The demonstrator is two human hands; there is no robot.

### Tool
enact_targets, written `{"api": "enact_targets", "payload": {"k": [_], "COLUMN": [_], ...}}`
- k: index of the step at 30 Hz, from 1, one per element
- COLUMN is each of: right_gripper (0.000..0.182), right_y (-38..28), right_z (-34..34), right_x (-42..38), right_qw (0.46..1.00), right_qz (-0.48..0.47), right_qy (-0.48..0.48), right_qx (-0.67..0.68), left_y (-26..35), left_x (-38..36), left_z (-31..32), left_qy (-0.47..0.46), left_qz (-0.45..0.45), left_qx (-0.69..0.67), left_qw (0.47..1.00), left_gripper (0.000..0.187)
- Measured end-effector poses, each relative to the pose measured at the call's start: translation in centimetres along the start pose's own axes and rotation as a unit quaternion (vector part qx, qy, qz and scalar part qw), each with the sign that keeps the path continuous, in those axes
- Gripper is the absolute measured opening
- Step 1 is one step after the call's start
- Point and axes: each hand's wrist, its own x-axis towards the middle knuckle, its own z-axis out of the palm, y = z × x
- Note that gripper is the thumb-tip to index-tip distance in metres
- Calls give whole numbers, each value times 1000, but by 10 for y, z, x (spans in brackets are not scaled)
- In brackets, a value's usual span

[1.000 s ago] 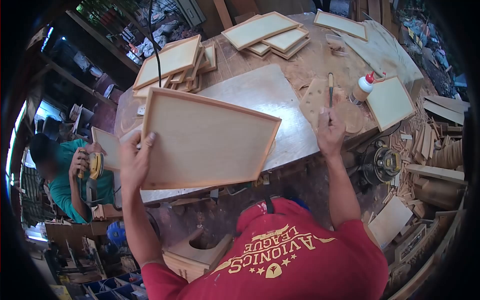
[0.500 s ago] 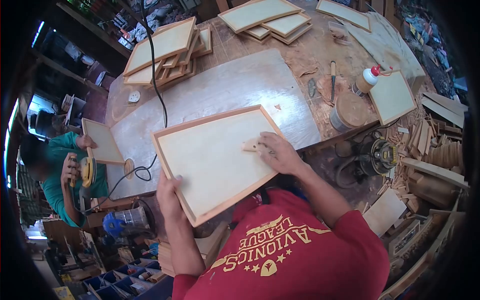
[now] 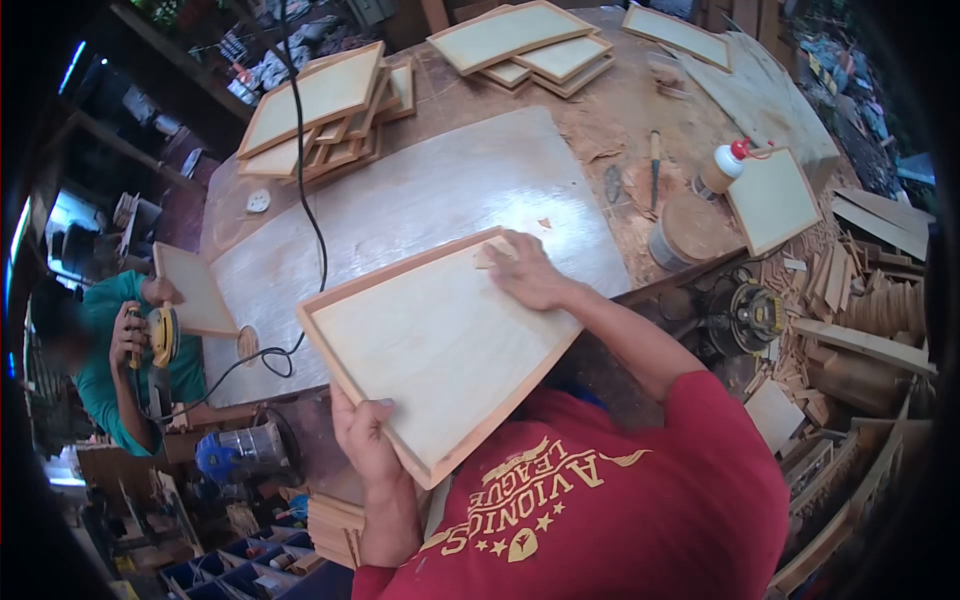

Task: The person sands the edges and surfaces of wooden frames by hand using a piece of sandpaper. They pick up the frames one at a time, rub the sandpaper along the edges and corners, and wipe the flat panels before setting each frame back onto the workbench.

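Observation:
A shallow wooden tray (image 3: 430,350) with a pale panel and raised rim is held tilted over the table's near edge. My left hand (image 3: 365,435) grips its lower left rim, thumb on top and fingers underneath. Up at the tray's far right corner, my right hand (image 3: 528,275) presses a small pale piece (image 3: 494,250) against the inside of the rim. The piece is partly covered by the fingers and looks like folded sandpaper or a thin block; which one I cannot tell.
Stacked trays (image 3: 315,100) and more trays (image 3: 515,38) lie at the back. A glue bottle (image 3: 722,168), a round container (image 3: 690,230) and a chisel-like tool (image 3: 655,170) are at the right. A co-worker (image 3: 110,350) holds a yellow sander (image 3: 162,335) at the left. A black cable (image 3: 312,215) crosses the table.
My right hand has moved with the small piece from the panel's right part up to the far corner. The tray and my left hand have shifted slightly nearer to me.

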Motion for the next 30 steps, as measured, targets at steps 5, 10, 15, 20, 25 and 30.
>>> {"api": "enact_targets", "payload": {"k": [5, 10, 15, 20, 25, 30], "right_gripper": [75, 71, 70, 42, 58, 64], "right_y": [-135, -67, -68, -94, 9, 19], "right_z": [-23, -33, -28, -24, -12, -9], "right_x": [-23, -1, -1, -14, 18, 18], "right_qw": [953, 979, 988, 988, 993, 993], "right_qz": [-254, -149, -135, -140, 87, 104], "right_qy": [13, -21, -42, -9, -1, 35], "right_qx": [166, 136, 55, -58, -79, -48], "left_y": [4, 5, 0, 2, 6, 3], "left_x": [-2, 0, -1, -4, -1, 1], "left_z": [10, 17, 10, 9, 11, 6], "left_qy": [-7, -4, -2, 14, 11, -20], "left_qz": [-13, 19, 19, 15, 6, 0], "left_qx": [-26, 14, 26, 34, 8, -23], "left_qw": [1000, 1000, 999, 999, 1000, 1000], "left_gripper": [82, 74, 75, 76, 75, 71]}}
